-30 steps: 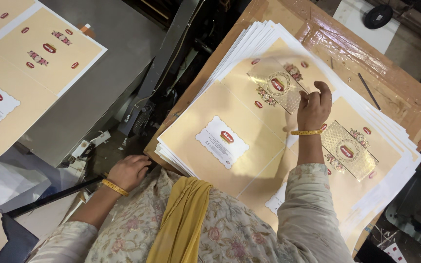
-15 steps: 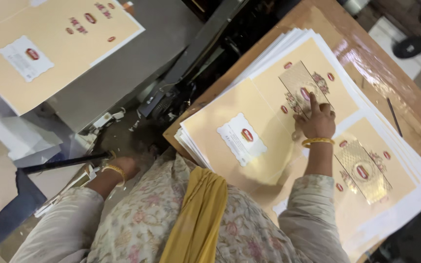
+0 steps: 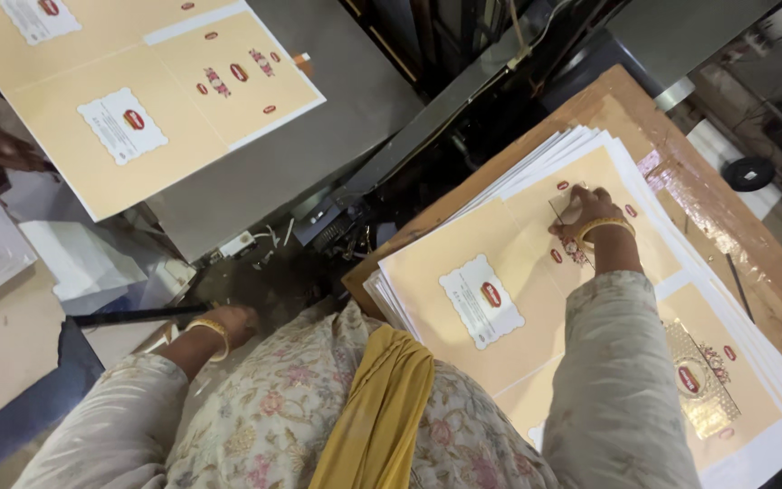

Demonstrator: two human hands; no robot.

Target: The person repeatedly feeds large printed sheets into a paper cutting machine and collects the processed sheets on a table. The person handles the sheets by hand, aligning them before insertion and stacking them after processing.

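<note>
On the board [image 3: 681, 172], the top sheet [image 3: 536, 272] has stayed pressed under the flat-fingered right hand [image 3: 583, 214]; the left hand [image 3: 228, 321] has moved onto the rod [image 3: 128, 316], fingers curled.

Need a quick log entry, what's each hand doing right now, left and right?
Left hand: closed around the end of a black rod.
Right hand: pressed on the top printed sheet of the stack; whether it grips anything cannot be told.
</note>
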